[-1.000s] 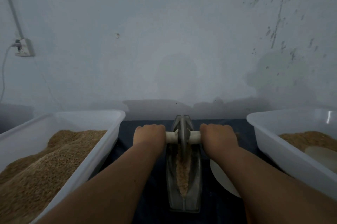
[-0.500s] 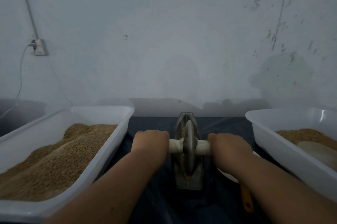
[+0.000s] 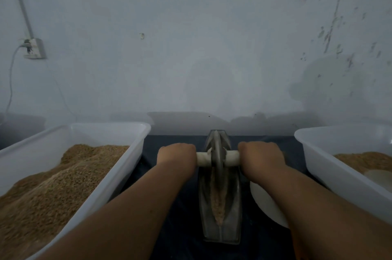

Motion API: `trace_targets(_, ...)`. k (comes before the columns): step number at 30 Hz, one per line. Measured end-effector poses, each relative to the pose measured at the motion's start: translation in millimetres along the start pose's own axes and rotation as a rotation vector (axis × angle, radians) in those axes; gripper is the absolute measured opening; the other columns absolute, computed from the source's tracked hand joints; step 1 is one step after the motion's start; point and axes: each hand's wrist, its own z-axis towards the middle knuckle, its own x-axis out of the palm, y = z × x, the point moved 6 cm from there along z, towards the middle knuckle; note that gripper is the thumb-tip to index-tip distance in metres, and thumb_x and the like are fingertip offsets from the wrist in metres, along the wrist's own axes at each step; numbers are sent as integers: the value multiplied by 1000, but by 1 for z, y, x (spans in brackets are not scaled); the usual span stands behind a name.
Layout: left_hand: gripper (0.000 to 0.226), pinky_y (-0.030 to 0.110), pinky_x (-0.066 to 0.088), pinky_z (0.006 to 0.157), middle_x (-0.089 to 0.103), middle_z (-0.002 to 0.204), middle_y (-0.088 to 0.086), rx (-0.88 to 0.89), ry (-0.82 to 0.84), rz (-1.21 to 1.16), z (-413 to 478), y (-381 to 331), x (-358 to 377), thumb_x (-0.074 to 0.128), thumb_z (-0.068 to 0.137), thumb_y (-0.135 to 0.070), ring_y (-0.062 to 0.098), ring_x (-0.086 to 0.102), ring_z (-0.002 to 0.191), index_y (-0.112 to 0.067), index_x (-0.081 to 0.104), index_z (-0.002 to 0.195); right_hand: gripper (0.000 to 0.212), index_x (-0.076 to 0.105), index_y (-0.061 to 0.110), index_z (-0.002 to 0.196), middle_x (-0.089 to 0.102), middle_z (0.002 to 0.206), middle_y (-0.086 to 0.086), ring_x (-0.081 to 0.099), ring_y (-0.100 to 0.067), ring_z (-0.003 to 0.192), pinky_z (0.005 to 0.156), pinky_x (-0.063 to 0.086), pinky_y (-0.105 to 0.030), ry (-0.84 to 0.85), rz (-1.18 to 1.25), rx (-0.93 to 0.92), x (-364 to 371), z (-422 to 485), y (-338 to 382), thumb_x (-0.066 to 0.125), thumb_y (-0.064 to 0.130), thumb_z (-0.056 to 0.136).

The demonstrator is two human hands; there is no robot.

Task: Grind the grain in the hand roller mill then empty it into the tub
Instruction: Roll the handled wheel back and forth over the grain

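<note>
Left hand (image 3: 177, 153) and right hand (image 3: 259, 154) each gripped one end of the pale axle handle (image 3: 232, 159). The iron wheel (image 3: 217, 151) stood between them in the mill trough (image 3: 233, 206). Grain (image 3: 218, 204) lay along the trough's groove. A heaped tub (image 3: 131, 153) sat left of the trough and a part-filled tub (image 3: 318, 164) right. Risk: an uneven push could tip the wheel out of the groove and scatter grain.

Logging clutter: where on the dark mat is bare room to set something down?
Bare mat lies between the left tub and the mill trough, and along the wall. Crowded: right of the trough, a white dish lies in the gap to the right tub.
</note>
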Motion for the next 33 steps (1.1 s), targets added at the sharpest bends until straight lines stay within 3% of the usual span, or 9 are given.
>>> trace_targets(4,22,36,36,75,60,108,0,-7,-23,-12,19,-1,1,59,90,-21,23,57,97,-21,53,112,15,45,27,92,65,104,1,63,-24,97,78,32,-36,-102,-16,14,4,18,-3,59,23,89)
trace_targets(9,22,35,35,76,61,107,1,-11,-66,5,18,-3,2,58,89,-19,24,58,98,-22,52,110,12,46,26,95,64,103,0,63,-25,96,78,33,-37,-131,-17,24,9,15,-4,56,22,90)
trace_targets(13,23,35,34,76,61,107,0,8,-62,-1,2,-2,-1,59,89,-20,22,59,98,-22,53,110,23,36,25,89,64,99,1,63,-23,88,71,29,-35,-115,-28,2,8,-1,-1,59,20,88)
trace_targets(17,26,35,34,75,61,111,0,25,-30,0,-24,0,-2,59,89,-22,22,59,101,-23,53,114,20,47,24,98,64,98,2,64,-23,86,69,31,-32,-80,-46,-44,2,-25,4,62,22,86)
trace_targets(24,31,36,39,72,62,111,1,56,36,23,-57,4,-10,62,87,-22,21,58,98,-22,54,116,24,41,26,89,60,98,-1,60,-25,89,80,53,-39,89,24,-57,-13,-51,5,63,19,85)
trace_targets(29,31,36,38,75,61,114,1,57,52,29,-61,5,-11,62,88,-22,22,59,103,-22,54,118,25,54,23,105,61,103,-2,61,-25,95,83,54,-39,113,16,-68,-16,-56,6,65,19,84)
trace_targets(31,31,36,38,75,62,113,1,50,47,35,-58,4,-10,62,88,-23,22,59,103,-22,54,118,26,54,24,105,60,101,-1,60,-25,94,84,54,-41,120,27,-41,-13,-52,4,66,19,83)
trace_targets(33,31,36,39,75,61,113,1,45,40,38,-51,3,-9,62,88,-22,22,58,102,-23,55,118,22,52,26,100,57,94,3,57,-21,86,79,50,-36,88,38,-39,-9,-46,3,65,20,84)
